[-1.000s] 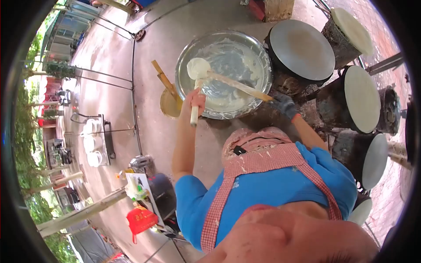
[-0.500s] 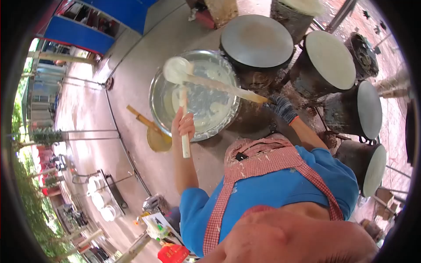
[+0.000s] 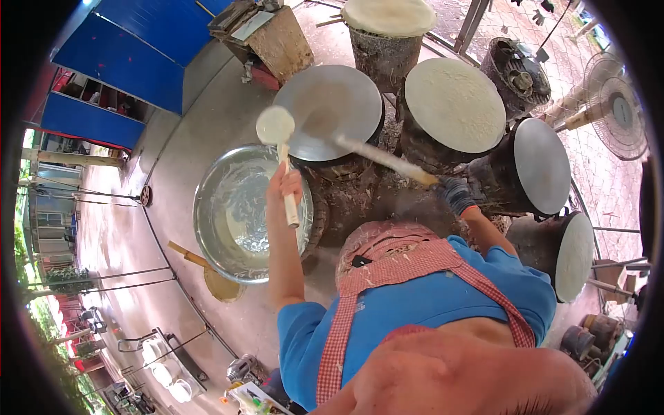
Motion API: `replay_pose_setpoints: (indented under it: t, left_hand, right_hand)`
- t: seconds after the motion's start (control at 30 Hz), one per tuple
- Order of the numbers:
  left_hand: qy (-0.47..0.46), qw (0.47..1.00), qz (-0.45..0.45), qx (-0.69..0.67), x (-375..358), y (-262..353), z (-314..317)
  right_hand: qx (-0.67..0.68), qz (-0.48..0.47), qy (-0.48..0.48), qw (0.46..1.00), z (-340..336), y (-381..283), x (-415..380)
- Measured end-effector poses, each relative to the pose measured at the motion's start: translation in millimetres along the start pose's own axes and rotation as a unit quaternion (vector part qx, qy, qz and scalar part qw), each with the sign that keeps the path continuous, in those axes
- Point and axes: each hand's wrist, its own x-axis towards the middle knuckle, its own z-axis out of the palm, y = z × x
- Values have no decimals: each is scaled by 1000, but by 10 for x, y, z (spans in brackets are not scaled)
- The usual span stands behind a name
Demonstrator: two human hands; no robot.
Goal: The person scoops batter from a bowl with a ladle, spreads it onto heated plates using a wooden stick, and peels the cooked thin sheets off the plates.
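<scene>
Head cam: left hand (image 3: 284, 187) grips the ladle (image 3: 282, 151) by the griddle (image 3: 328, 114) now, not over the basin (image 3: 211, 211), so the batter (image 3: 274, 124)'s closer; right hand (image 3: 456, 195) clutches a paddle (image 3: 387, 160).

wooden stick (image 3: 387, 162): blurred | near end: hidden in gloved right hand (image 3: 457, 195)

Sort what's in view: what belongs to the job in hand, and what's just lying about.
Likely part of the job:
- ladle, in the left hand
- wooden paddle, in the gloved right hand
- metal basin, smeared pale inside
- grey griddle beside it

Apparently just lying about:
- fan
- white containers, lower left
</scene>
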Motion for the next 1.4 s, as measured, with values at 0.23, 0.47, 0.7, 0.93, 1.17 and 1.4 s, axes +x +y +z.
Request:
replay_pose_setpoints:
  t: [0.23, 0.47, 0.7, 0.93, 1.17, 1.4]
  left_hand:
    - [248, 810, 156, 507, 1499, 410, 114]
    - [132, 154, 573, 794, 2304, 1002, -692]
    - [263, 252, 344, 865, 2021, 771, -17]
    - [180, 500, 369, 763, 1228, 1071, 176]
    - [285, 443, 229, 818, 230, 1234, -1257]
    - [329, 544, 222, 739, 31, 868, -6]
  right_hand:
    - [133, -197, 198, 951, -254, -852, 785]
    - [143, -33, 130, 981, 79, -695, 1600]
    - [268, -39, 189, 944, 415, -1079, 1991]
    - [387, 18, 141, 911, 607, -1500, 2308]
    - [193, -62, 189, 961, 499, -1306, 2194]
    - [286, -44, 123, 949, 77, -1531, 1630]
